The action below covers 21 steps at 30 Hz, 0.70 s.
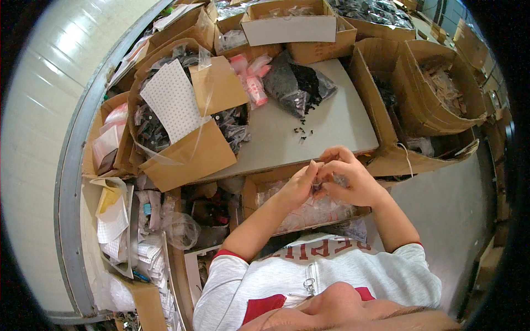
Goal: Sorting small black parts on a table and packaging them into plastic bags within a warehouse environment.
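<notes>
My left hand (298,186) and my right hand (353,177) meet in front of me, over the front edge of the white tabletop (346,105). Both have bent fingers closed around a small dark piece (317,188) that is mostly hidden between them; its kind I cannot make out. Just below the hands sits a shallow cardboard box (250,199) holding many clear plastic bags (298,218). Farther back on the tabletop lies an open plastic bag (284,83) spilling small black parts (311,91). Several loose black pieces (301,134) are scattered in front of it.
A large carton (187,156) at left holds dark bagged parts under a white dotted sheet (172,102). Pink-and-clear packets (255,91) lie beside it. Tall cartons (381,140) stand at right, more boxes (290,30) at the back. Papers (152,254) are stacked at lower left.
</notes>
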{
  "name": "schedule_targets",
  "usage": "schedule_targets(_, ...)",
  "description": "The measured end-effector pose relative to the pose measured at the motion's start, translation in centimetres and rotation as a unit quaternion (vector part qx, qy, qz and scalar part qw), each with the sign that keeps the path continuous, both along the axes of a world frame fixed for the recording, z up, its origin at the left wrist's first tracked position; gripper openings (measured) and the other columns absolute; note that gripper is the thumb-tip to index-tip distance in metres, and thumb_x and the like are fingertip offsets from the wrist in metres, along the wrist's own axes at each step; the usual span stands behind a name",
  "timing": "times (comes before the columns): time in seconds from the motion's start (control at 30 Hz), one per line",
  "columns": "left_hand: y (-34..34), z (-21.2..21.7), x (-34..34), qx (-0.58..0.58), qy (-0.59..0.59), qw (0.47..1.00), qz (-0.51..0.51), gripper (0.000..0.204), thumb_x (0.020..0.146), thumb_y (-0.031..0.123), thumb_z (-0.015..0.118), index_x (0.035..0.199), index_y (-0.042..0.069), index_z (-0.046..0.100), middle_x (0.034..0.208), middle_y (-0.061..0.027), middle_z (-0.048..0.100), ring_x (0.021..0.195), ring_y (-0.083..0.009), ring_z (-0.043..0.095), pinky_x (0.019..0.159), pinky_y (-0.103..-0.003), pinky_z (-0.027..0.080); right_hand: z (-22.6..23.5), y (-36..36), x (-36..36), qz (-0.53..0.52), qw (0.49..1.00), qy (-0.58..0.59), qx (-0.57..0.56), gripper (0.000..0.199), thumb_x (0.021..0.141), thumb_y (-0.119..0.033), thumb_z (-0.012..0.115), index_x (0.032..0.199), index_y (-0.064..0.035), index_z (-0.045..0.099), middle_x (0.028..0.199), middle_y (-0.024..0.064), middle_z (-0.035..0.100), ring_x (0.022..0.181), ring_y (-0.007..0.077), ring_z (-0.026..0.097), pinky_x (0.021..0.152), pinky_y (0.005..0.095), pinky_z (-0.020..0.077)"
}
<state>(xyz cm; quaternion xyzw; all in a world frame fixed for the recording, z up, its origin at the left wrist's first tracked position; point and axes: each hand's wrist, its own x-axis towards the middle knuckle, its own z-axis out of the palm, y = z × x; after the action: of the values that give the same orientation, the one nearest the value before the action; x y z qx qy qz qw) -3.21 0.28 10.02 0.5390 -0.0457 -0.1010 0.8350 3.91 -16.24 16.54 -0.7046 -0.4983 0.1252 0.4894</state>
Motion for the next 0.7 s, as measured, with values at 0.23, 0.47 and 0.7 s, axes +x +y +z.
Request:
schedule_targets(0.23,-0.6,0.4,0.2,-0.033,0.032,0.999,0.003,0.074,0.090,0.071,0.026,0.110,0.005,0.052,0.085,-0.0007,0.051,0.069,-0.0069,0.048,0.055,-0.021,0.038,0.1,0.8,1.3,0.027,0.985,-0.167,-0.031,0.017,0.076,-0.004,0.069,0.091,-0.0036,0.061,0.116,0.0143,0.046,0.101,0.0262,0.054,0.082,0.0335,0.0491)
schedule_targets(0.47,0.5,0.8,-0.2,0.035,0.053,0.998,0.030,0.029,0.092,0.029,0.060,0.103,0.002,0.059,0.092,-0.0044,0.063,0.072,-0.0063,0.054,0.061,-0.021,0.043,0.3,0.4,3.6,0.002,0.953,0.299,-0.056,0.017,0.080,0.004,0.065,0.089,-0.0028,0.052,0.082,0.0016,0.054,0.072,0.0093,0.054,0.065,0.0240,0.0478)
schedule_targets(0.7,1.0,2.3,-0.8,0.094,-0.001,0.994,0.062,0.018,0.089,0.015,0.065,0.098,0.000,0.062,0.082,-0.0013,0.063,0.072,-0.0065,0.055,0.063,-0.021,0.045,1.7,0.3,3.8,-0.033,0.922,0.386,-0.011,0.028,0.076,0.005,0.068,0.097,-0.0042,0.051,0.081,0.0027,0.060,0.075,0.0086,0.057,0.067,0.0216,0.0463)
